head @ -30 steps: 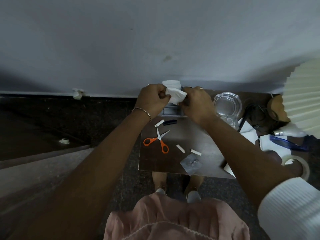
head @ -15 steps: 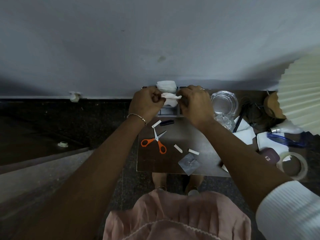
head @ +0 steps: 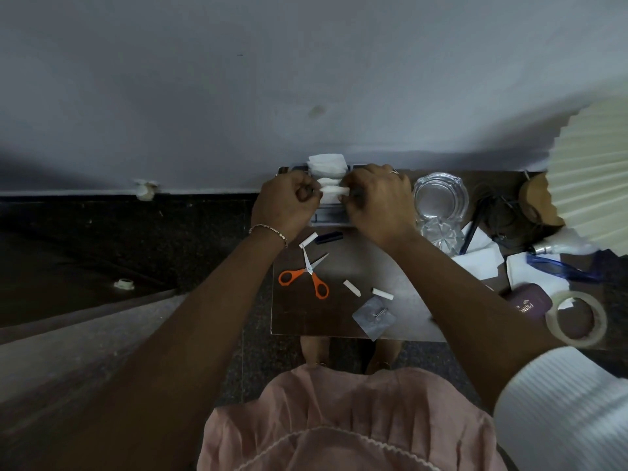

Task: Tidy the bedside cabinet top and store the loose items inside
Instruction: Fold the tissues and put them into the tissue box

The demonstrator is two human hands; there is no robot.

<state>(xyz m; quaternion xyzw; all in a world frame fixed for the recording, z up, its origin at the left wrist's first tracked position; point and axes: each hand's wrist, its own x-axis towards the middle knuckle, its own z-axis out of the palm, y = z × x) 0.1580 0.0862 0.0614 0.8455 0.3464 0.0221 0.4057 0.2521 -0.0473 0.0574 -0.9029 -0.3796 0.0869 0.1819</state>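
Observation:
Both hands meet at the back of the dark wooden cabinet top [head: 339,321]. My left hand [head: 287,203] and my right hand [head: 375,200] each pinch an end of a small white tissue [head: 331,191], folded into a narrow strip between them. Behind it a stack of white tissues [head: 327,165] sits on a grey box [head: 328,217] against the wall. Loose on the top lie orange-handled scissors [head: 307,277], a dark blue cap [head: 329,237], three short white sticks [head: 351,287] and a grey foil sachet [head: 373,317].
A glass ashtray [head: 440,195], white papers [head: 479,263], blue glasses [head: 560,270], a maroon case [head: 528,305], a tape roll [head: 576,317] and a pleated lampshade [head: 598,185] crowd the right side. Dark floor lies to the left. Pink skirt and feet are below the front edge.
The tissue, held up loose and wide a second ago, has been folded down into a narrow strip between both hands, which have drawn closer together and lower over the grey box.

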